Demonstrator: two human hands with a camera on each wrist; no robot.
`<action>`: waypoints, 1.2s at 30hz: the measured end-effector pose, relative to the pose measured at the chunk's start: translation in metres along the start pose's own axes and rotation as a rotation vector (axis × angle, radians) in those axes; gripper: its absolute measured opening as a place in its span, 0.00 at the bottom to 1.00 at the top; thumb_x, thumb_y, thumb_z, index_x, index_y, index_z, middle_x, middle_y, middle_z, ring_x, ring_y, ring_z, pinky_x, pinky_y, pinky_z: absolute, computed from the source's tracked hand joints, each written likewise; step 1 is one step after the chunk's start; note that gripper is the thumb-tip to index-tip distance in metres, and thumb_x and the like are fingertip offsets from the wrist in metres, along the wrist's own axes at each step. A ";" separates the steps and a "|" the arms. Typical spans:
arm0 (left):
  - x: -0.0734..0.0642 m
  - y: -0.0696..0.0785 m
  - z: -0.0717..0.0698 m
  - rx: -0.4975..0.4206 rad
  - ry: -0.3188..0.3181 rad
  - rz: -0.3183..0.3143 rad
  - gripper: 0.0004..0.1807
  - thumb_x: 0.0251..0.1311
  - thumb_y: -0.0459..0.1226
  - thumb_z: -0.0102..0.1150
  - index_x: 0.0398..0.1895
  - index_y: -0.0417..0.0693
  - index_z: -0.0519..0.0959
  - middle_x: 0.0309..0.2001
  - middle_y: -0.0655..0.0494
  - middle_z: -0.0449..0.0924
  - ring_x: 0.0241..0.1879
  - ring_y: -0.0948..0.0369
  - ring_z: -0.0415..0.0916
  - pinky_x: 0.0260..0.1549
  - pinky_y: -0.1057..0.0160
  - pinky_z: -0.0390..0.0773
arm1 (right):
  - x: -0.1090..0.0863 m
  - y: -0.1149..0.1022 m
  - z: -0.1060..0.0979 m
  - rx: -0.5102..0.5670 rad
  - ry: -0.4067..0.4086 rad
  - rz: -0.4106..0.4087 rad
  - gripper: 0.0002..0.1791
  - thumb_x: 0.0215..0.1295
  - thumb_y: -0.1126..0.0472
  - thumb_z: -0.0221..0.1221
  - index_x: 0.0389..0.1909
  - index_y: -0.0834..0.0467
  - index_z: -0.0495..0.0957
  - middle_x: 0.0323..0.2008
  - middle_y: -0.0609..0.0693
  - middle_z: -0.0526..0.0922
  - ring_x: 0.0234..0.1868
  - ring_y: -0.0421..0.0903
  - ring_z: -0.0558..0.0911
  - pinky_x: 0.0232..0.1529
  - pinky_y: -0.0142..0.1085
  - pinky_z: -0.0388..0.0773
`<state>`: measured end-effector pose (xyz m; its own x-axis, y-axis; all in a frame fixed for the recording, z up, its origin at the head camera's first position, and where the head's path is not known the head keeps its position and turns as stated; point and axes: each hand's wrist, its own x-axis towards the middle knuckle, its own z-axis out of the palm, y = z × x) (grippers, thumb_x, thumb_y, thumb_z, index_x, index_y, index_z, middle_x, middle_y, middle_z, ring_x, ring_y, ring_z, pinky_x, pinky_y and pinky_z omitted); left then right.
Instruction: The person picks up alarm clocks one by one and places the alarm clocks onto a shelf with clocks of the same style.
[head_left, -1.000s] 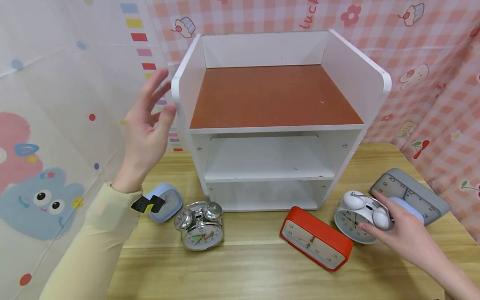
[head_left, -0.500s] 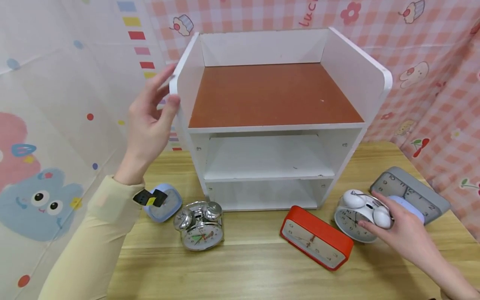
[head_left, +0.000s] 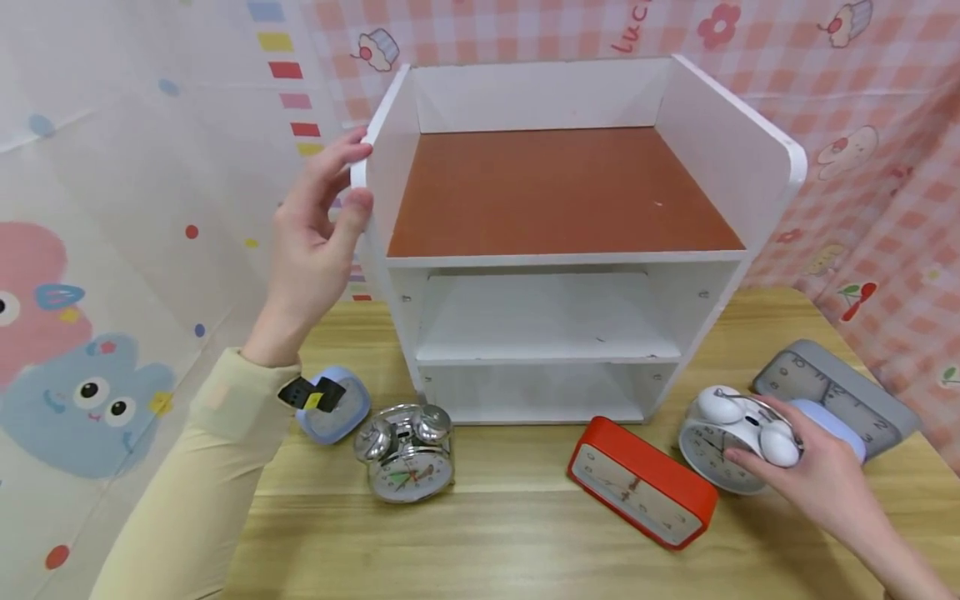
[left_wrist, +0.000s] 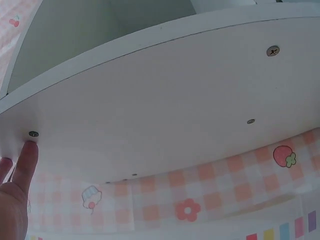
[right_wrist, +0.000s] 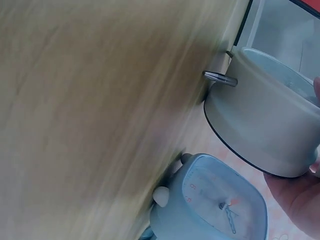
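My left hand (head_left: 311,242) is at the upper left side panel of a white shelf unit (head_left: 555,258). Its fingertips lie at the panel's top edge, the thumb lower on the outer side; the left wrist view shows a digit (left_wrist: 26,167) touching the panel beside a screw. At the right, my right hand (head_left: 817,475) grips a white twin-bell alarm clock (head_left: 723,458) by its top, thumb in front by the bells. In the right wrist view the round body of this clock (right_wrist: 265,115) leans over the tabletop, its fingers partly out of frame.
A red rectangular clock (head_left: 645,483) lies just left of the white one. Behind the right hand are a light blue clock (head_left: 832,425) and a grey clock (head_left: 840,400). A silver twin-bell clock (head_left: 408,454) and another blue clock (head_left: 333,404) stand at left on the wooden table (head_left: 480,542).
My left hand has moved right and up, from beside the shelf unit to touching its side panel. The right hand stays on the white alarm clock. The view has shifted slightly.
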<state>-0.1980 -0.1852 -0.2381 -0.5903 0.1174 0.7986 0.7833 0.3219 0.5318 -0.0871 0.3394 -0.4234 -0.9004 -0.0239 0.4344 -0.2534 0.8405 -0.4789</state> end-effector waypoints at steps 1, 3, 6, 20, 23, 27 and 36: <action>0.000 -0.001 0.000 0.001 0.000 0.003 0.26 0.79 0.45 0.54 0.72 0.40 0.71 0.78 0.50 0.70 0.71 0.53 0.76 0.56 0.75 0.84 | 0.000 0.001 0.000 0.004 0.005 -0.003 0.44 0.38 0.58 0.85 0.61 0.60 0.80 0.40 0.66 0.88 0.35 0.15 0.68 0.28 0.19 0.66; 0.000 -0.002 0.001 -0.006 0.002 0.010 0.26 0.79 0.45 0.54 0.71 0.39 0.72 0.78 0.50 0.70 0.71 0.53 0.76 0.55 0.75 0.84 | -0.001 0.001 0.001 0.008 0.010 -0.007 0.43 0.39 0.58 0.85 0.61 0.60 0.80 0.40 0.65 0.88 0.34 0.16 0.68 0.27 0.20 0.66; 0.000 -0.003 0.001 -0.006 0.005 0.023 0.26 0.79 0.45 0.54 0.71 0.38 0.72 0.77 0.49 0.71 0.70 0.54 0.76 0.51 0.77 0.84 | -0.001 0.002 0.001 0.009 0.001 -0.001 0.42 0.41 0.58 0.85 0.61 0.60 0.80 0.40 0.66 0.88 0.34 0.17 0.68 0.27 0.20 0.65; 0.000 -0.001 0.002 -0.008 0.014 0.005 0.23 0.79 0.40 0.54 0.70 0.37 0.72 0.77 0.49 0.70 0.70 0.54 0.76 0.49 0.77 0.84 | 0.000 0.000 0.001 -0.011 -0.029 0.032 0.40 0.47 0.57 0.83 0.63 0.60 0.80 0.42 0.68 0.87 0.33 0.18 0.67 0.26 0.21 0.64; 0.000 -0.001 0.001 -0.005 0.018 0.006 0.23 0.79 0.39 0.54 0.70 0.37 0.72 0.77 0.48 0.70 0.70 0.54 0.76 0.51 0.77 0.84 | 0.001 0.000 0.002 -0.009 -0.023 0.025 0.40 0.47 0.57 0.83 0.63 0.60 0.80 0.42 0.68 0.87 0.33 0.18 0.67 0.26 0.21 0.64; 0.001 -0.002 0.001 0.002 0.017 0.007 0.22 0.78 0.38 0.54 0.70 0.37 0.72 0.77 0.47 0.70 0.70 0.55 0.75 0.54 0.76 0.84 | 0.002 0.000 0.002 -0.006 -0.022 0.028 0.40 0.47 0.57 0.82 0.64 0.60 0.80 0.42 0.68 0.87 0.33 0.18 0.67 0.25 0.21 0.64; 0.001 -0.001 0.001 0.007 0.017 0.015 0.22 0.78 0.38 0.54 0.70 0.37 0.72 0.77 0.48 0.71 0.70 0.55 0.76 0.55 0.75 0.83 | 0.003 -0.007 -0.007 0.023 0.051 0.000 0.40 0.42 0.61 0.84 0.61 0.59 0.82 0.45 0.68 0.87 0.35 0.14 0.66 0.27 0.19 0.64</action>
<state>-0.1995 -0.1842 -0.2386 -0.5751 0.1067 0.8111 0.7908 0.3267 0.5176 -0.0855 0.3375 -0.4138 -0.8811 0.0045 0.4728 -0.2621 0.8276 -0.4963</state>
